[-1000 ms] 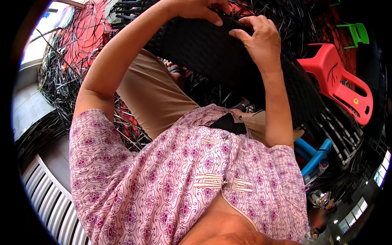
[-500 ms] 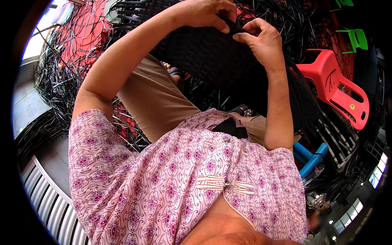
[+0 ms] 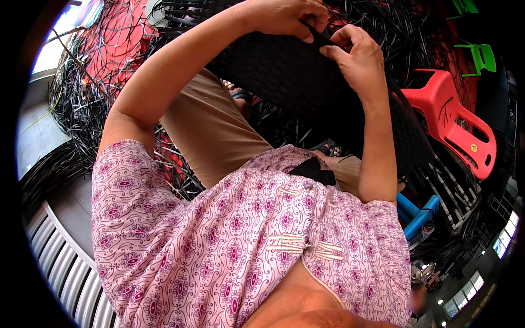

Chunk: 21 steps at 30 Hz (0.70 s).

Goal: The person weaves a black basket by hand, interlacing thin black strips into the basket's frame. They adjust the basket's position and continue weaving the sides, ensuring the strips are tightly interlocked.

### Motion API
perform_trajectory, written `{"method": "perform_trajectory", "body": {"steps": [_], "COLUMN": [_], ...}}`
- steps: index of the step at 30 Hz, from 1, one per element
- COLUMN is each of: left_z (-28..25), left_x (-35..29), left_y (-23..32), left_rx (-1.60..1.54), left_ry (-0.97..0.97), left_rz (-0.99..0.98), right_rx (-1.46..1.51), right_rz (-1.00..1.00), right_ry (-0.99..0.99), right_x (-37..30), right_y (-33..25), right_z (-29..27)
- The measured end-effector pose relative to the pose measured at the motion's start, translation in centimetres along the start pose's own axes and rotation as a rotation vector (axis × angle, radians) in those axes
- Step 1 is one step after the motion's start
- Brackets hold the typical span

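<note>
A black woven panel of flat strips slopes across my lap, its upper edge between my hands. My left hand is closed over that edge, thumb and curled fingers gripping a black strip. Just to its right, my right hand pinches the same dark spot between thumb and forefinger, with the other fingers bent. The fingertips are close together. Black on black hides exactly where the strip enters the weave.
Loose black strips lie tangled over a red floor covering. A red plastic stool stands at right, with a green chair beyond. A blue frame piece lies near my right elbow. Silver slats are at lower left.
Both hands have shifted slightly to the right in the picture, along with most of the scene. The grip at the panel's edge looks much the same.
</note>
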<state>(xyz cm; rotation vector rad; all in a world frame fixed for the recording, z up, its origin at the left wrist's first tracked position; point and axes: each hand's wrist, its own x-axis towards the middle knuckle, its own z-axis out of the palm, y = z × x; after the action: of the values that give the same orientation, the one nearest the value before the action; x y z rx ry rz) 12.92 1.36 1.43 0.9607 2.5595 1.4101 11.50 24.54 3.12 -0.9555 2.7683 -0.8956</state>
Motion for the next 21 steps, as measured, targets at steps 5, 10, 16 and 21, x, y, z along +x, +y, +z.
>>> {"method": "perform_trajectory", "body": {"steps": [5, 10, 16, 21], "left_z": [-4.0, -4.8, -4.7, -3.7], "left_x": [-3.4, -2.2, -3.0, -3.6], "left_y": [-0.4, -1.6, -2.1, -1.4], "left_rx": [0.287, 0.279, 0.179, 0.183], "left_ry": [-0.045, -0.18, -0.086, 0.055], "left_rz": [-0.113, -0.114, -0.103, -0.096], "right_rx": [-0.066, -0.109, -0.132, 0.025], "right_rz": [-0.18, -0.198, -0.17, 0.0], "right_ry": [0.13, 0.155, 0.148, -0.009], "right_x": [0.8, 1.9, 2.4, 3.3], "right_y": [-0.9, -1.9, -3.0, -3.9], "right_z": [1.6, 3.0, 3.6, 2.8]}}
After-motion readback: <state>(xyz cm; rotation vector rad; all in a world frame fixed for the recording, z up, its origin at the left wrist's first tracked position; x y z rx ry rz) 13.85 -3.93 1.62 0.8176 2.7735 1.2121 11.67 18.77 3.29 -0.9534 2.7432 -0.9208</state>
